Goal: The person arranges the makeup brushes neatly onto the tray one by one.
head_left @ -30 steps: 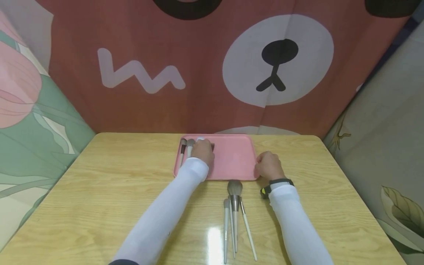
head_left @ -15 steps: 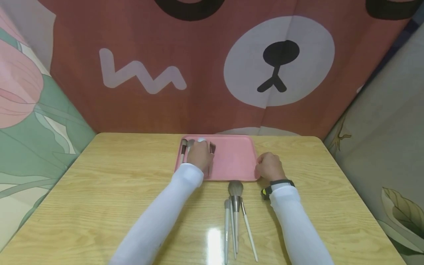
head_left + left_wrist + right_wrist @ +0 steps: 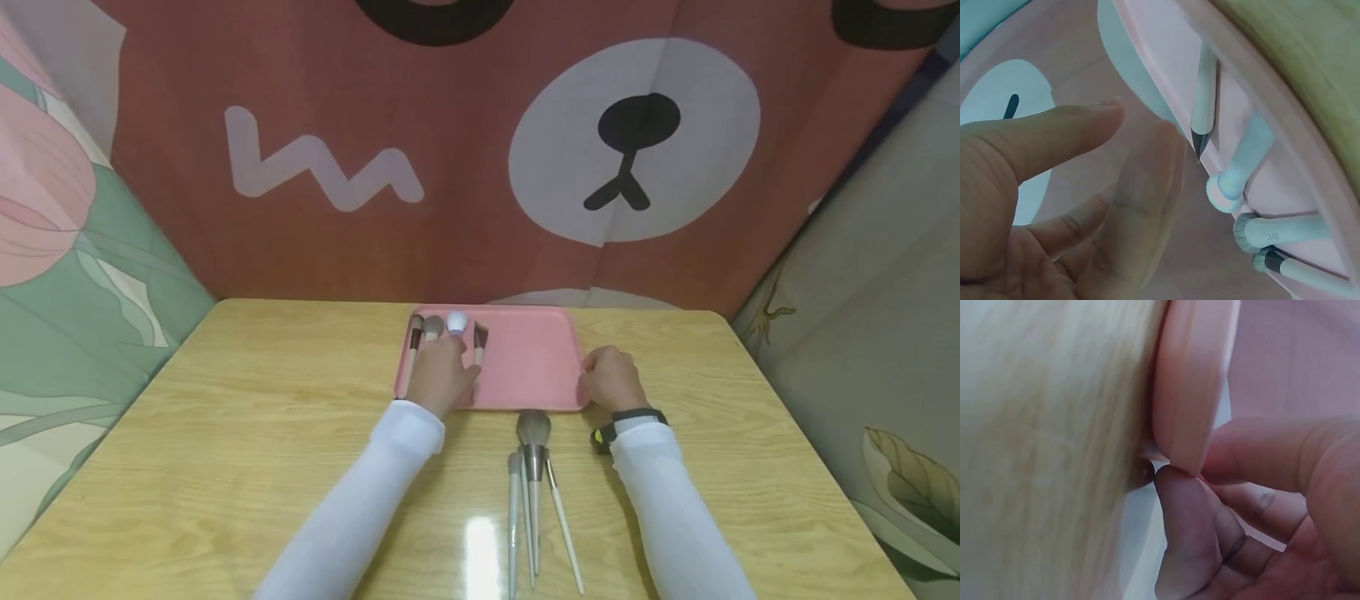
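Observation:
A pink tray [image 3: 528, 358] lies at the table's back edge, with makeup brushes side by side in its left part. They are a dark-ferruled brush [image 3: 416, 332], a grey-bristled brush [image 3: 432, 326], a white-bristled brush [image 3: 456, 322] and a dark angled brush [image 3: 480, 336]. Over their handles hovers my left hand [image 3: 437, 375]; in the left wrist view its thumb and fingers are apart, holding nothing. My right hand [image 3: 613, 379] pinches the tray's right rim between thumb and forefinger, as the right wrist view shows.
In front of the tray, a large fluffy brush [image 3: 534, 429] lies on the wooden table [image 3: 300, 433] among several slimmer ones, such as a pale slim brush [image 3: 513, 500] and a thin white-handled brush [image 3: 564, 525]. A bear-print curtain [image 3: 450, 250] hangs right behind the table.
My left hand has drawn back toward me and slightly left, uncovering the white-bristled and angled brushes in the tray. The right hand stays at the tray's rim.

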### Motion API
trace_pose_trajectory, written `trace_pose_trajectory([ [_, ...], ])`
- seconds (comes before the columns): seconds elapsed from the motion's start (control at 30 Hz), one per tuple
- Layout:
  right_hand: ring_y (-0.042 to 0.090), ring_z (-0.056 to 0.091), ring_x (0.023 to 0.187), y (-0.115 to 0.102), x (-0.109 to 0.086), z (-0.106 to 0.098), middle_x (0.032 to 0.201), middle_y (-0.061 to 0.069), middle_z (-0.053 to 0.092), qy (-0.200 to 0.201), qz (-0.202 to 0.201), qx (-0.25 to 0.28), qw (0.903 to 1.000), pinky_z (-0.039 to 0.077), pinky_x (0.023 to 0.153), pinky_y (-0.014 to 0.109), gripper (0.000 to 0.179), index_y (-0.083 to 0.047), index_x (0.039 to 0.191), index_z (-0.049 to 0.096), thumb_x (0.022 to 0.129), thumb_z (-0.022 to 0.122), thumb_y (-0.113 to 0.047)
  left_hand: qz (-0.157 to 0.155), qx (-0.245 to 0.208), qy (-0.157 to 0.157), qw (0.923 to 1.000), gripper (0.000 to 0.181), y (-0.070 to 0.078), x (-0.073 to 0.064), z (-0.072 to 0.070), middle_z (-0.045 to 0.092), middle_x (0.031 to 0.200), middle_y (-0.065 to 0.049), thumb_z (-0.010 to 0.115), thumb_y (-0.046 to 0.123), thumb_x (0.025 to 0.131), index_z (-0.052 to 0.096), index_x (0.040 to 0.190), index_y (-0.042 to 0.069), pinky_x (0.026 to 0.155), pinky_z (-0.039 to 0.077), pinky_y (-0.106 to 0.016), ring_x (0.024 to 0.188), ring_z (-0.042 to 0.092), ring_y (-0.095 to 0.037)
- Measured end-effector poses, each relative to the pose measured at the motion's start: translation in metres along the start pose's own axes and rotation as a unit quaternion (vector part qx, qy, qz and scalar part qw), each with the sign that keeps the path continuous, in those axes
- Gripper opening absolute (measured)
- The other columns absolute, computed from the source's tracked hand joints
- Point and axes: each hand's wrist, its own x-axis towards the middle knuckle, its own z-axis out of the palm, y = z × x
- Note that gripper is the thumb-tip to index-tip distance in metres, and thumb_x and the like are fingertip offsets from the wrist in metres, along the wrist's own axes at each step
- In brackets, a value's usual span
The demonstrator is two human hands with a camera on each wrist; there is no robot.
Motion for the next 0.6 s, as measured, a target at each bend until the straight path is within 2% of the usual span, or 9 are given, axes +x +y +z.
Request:
trace_pose_trajectory([
  [0.1,0.026,0.060,0.083,-0.001,0.001,0.002,0.098,0.016,0.070,-0.001,0.000,-0.002,1.0000,0.046,0.063,0.027,0.030,0.002,0.109,0.074,0.080,0.068,0.002,0.002,0.000,0.004,1.0000,0.035,-0.002,-0.007,-0.003,0.079,0.095,-0.018,0.083,0.019,0.088,0.074,0.113,-0.003,0.085,0.062,-0.046,0.087,0.074,-0.033],
  [0.23,0.027,0.060,0.083,-0.001,0.001,0.002,0.099,0.016,0.069,-0.005,0.003,-0.002,1.0000,0.046,0.064,0.028,0.029,0.002,0.110,0.073,0.081,0.068,0.001,-0.001,-0.013,-0.010,0.9999,0.036,-0.002,-0.015,-0.005,0.076,0.083,-0.013,0.083,0.021,0.090,0.073,0.115,-0.002,0.076,0.061,-0.042,0.075,0.072,-0.024],
  [0.47,0.028,0.060,0.086,-0.002,0.000,0.001,0.100,0.017,0.071,-0.003,-0.005,-0.012,0.9999,0.047,0.066,0.029,0.035,0.002,0.110,0.074,0.075,0.070,0.000,-0.004,-0.035,-0.047,0.9982,0.035,0.001,-0.028,-0.005,0.076,0.087,-0.014,0.082,0.021,0.092,0.072,0.118,-0.001,0.062,0.058,-0.032,0.070,0.069,-0.020],
  [0.6,0.029,0.060,0.086,-0.001,0.000,0.001,0.098,0.017,0.070,0.002,-0.012,-0.016,0.9998,0.046,0.065,0.029,0.032,0.002,0.109,0.075,0.078,0.069,0.000,0.000,-0.040,-0.058,0.9975,0.036,0.003,-0.033,-0.006,0.077,0.089,-0.015,0.082,0.021,0.092,0.071,0.120,0.000,0.067,0.061,-0.036,0.073,0.072,-0.024],
])
